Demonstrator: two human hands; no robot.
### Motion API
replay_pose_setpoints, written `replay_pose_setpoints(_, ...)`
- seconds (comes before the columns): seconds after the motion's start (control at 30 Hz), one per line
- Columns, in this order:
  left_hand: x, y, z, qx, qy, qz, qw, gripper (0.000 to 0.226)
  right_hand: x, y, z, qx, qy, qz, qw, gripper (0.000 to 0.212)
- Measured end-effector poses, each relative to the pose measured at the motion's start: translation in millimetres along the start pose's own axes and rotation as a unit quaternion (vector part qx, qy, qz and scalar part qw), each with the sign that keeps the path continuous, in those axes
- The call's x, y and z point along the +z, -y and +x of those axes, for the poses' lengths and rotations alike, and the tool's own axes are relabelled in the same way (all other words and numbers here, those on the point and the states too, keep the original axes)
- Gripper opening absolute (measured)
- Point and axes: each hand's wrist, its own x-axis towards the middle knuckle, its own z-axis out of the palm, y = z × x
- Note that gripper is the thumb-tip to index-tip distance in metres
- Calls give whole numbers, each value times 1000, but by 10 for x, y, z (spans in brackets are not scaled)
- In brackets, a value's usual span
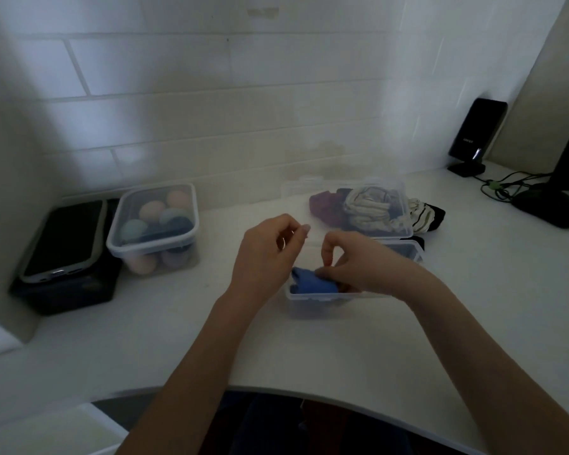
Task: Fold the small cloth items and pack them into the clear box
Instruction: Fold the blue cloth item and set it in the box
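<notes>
A small clear box (312, 303) stands on the white table in front of me, its lid (380, 208) tipped up behind it. A folded blue cloth (312, 284) lies inside the box at its left end. My right hand (352, 264) reaches into the box, fingertips pressing on the blue cloth. My left hand (266, 254) hovers just left of the box, fingers curled and apart, holding nothing. Behind the lid lies a pile of cloth items: a maroon one (324, 205), a cream striped one (368, 206) and a black-and-white striped one (424, 215).
A lidded clear tub of coloured balls (155, 224) stands at the left, beside a phone (63, 241) lying on a black box. At the back right stand a black device (477, 133), cables (500, 188) and a dark lamp base (549, 208). The table's curved front edge (342, 394) is near my body.
</notes>
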Motion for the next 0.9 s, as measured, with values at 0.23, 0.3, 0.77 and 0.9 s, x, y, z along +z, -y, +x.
replay_pose_setpoints(0.23,-3,-12,8,8,5,0,1000,23,59,32,-5,2,-22,10,1000,20)
replay_pose_setpoints(0.3,-9,-21,9,10,8,4,1000,22,17,51,-31,4,13,80,997,20)
replay_pose_setpoints(0.77,-17,-58,6,-11,23,4,1000,21,30,75,16,-47,60,-32,997,27)
replay_pose_setpoints(0.9,-16,-47,5,-15,24,1,1000,21,11,102,19,-44,70,-46,996,25)
